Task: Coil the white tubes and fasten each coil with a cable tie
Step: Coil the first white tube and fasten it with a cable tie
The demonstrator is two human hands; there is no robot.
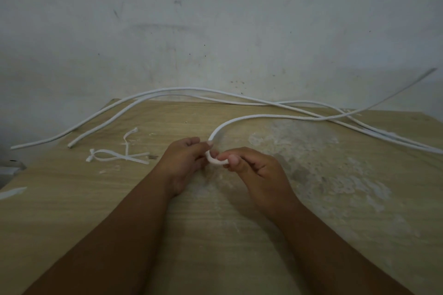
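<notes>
Both hands pinch the near end of one white tube [263, 116] at the middle of the wooden table [215, 235]. My left hand [183, 163] grips it between thumb and fingers. My right hand [249, 166] holds the short bent end piece just to the right. From my hands the tube arcs up and right, rising off the table toward the far right. Two more white tubes [167, 90] lie uncoiled along the back edge. White cable ties [115, 157] lie loose to the left of my left hand.
A stained grey wall [215, 19] stands right behind the table. The uncoiled tubes cross each other at the right and hang past the table's left and right edges. Another white strip [12, 193] lies at the left edge. Pale scuffed patches mark the right half of the tabletop.
</notes>
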